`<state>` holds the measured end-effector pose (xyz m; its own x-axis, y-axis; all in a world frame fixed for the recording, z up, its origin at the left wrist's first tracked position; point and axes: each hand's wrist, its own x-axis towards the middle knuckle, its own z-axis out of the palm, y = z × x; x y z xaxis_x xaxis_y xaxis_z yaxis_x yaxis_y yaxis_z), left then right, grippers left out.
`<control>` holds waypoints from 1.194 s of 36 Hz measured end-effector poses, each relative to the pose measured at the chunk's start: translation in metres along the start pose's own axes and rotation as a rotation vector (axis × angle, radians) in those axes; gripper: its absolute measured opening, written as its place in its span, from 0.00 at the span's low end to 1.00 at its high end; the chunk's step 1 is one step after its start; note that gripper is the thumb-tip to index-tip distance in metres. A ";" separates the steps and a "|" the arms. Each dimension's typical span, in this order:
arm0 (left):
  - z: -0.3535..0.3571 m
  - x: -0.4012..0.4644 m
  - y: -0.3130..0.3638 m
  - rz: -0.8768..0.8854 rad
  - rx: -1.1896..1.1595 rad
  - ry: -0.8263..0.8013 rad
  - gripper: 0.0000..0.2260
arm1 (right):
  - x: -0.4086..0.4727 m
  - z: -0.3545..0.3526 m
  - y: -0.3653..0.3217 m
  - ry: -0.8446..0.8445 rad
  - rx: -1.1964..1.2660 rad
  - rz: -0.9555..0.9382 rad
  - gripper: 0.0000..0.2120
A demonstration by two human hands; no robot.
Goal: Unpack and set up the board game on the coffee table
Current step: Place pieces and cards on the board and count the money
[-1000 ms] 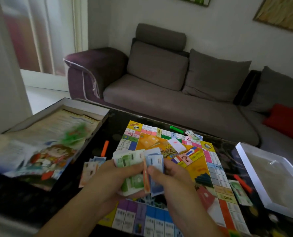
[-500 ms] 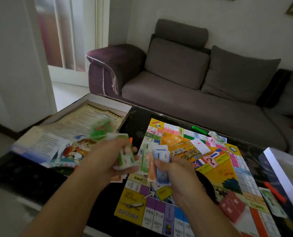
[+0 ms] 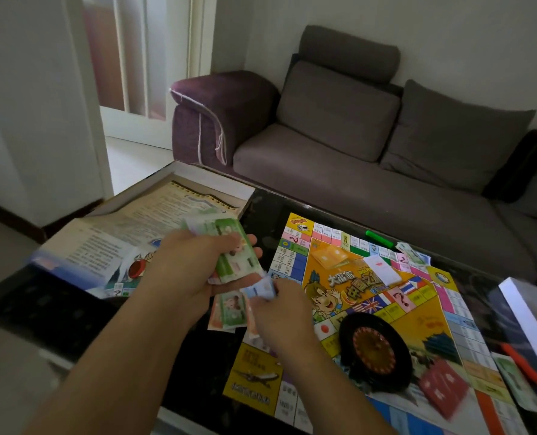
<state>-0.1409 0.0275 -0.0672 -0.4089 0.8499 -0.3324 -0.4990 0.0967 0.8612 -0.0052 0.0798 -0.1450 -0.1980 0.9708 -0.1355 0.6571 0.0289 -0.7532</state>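
1. Green paper money [image 3: 232, 249] is gripped in the left hand [image 3: 195, 271], the fingers curled round the fanned stack, which is now held above the gap between the box and the board.
2. A pale blue note [image 3: 262, 288] is pinched by the right hand [image 3: 279, 309], just beside the left palm; half a second earlier a thicker bundle of blue and orange notes was held there, so most of it appears to have been passed across or set down.
3. A small pile of notes [image 3: 229, 313] is seen lying on the dark coffee table [image 3: 72, 312], directly beneath both hands; it is judged that denominations are being sorted into piles.
4. The game board [image 3: 386, 302] is already unfolded to the right of the hands, with a black spinner wheel [image 3: 375, 350] set on it just right of the right wrist, and card decks laid beyond.
5. The open box [image 3: 154, 199] with its rule sheet is left beyond the left hand.
6. Blur is noted over the notes, so counts cannot be told.
7. The task is judged well advanced: money remains to be dealt out.
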 end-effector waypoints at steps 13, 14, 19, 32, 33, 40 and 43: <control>0.067 -0.054 -0.040 -0.080 0.308 -0.436 0.11 | -0.075 -0.139 0.020 -0.003 0.663 -0.007 0.15; 0.074 -0.058 -0.045 -0.100 0.307 -0.457 0.11 | -0.078 -0.145 0.027 0.028 0.634 -0.013 0.11; 0.104 -0.073 -0.067 -0.186 0.283 -0.555 0.11 | -0.088 -0.169 0.056 0.091 0.583 0.059 0.09; 0.139 -0.085 -0.109 -0.206 0.221 -0.702 0.11 | -0.101 -0.203 0.109 0.067 0.658 0.107 0.12; 0.141 -0.086 -0.111 -0.191 0.231 -0.687 0.11 | -0.103 -0.202 0.111 0.063 0.676 0.103 0.12; 0.153 -0.092 -0.124 -0.120 0.303 -0.589 0.08 | -0.106 -0.204 0.121 0.059 0.710 0.108 0.10; 0.152 -0.093 -0.124 -0.182 0.256 -0.597 0.06 | -0.109 -0.205 0.122 0.050 0.707 0.102 0.10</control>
<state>0.0745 0.0153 -0.0847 0.1932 0.9420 -0.2745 -0.2930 0.3224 0.9001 0.2457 0.0264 -0.0906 -0.1158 0.9708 -0.2103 0.0386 -0.2072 -0.9775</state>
